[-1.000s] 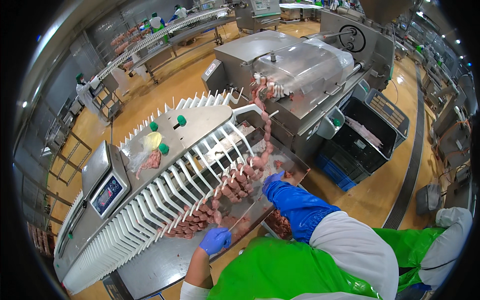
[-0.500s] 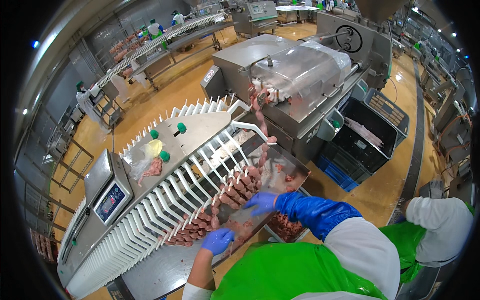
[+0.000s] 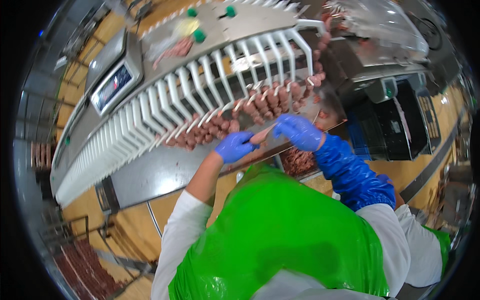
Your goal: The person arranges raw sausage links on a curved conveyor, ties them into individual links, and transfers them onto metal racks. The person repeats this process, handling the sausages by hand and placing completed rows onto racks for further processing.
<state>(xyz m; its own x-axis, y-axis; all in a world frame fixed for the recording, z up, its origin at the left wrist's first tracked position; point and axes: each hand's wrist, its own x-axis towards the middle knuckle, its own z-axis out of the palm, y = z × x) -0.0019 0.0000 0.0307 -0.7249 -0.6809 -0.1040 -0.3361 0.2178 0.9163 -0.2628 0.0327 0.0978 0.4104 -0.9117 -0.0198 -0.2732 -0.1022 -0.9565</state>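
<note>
A single pale pink sausage (image 3: pixel 262 135) is stretched between my two blue-gloved hands, just in front of the hanging links. My left hand (image 3: pixel 236 147) is closed around its left end. The fingers of my right hand (image 3: pixel 301 132) pinch the thin casing at its other end. Behind them, strings of linked sausages (image 3: pixel 267 103) hang in loops from the white hooks (image 3: pixel 150 111) of a long curved conveyor. More links run up its right end towards a steel machine with a clear cover (image 3: pixel 385 30).
Below the hooks lies a steel tray (image 3: pixel 150 170) with meat scraps. A bin of ground meat (image 3: pixel 298 161) stands near my apron. A scale (image 3: pixel 114 85) sits on the conveyor's left, black crates (image 3: pixel 392 127) at right. Another person's white sleeve (image 3: pixel 420 245) shows close on my right.
My view has tilted down and shifted. The hands, apart and holding no visible sausage before, have come together with a sausage held between them.
</note>
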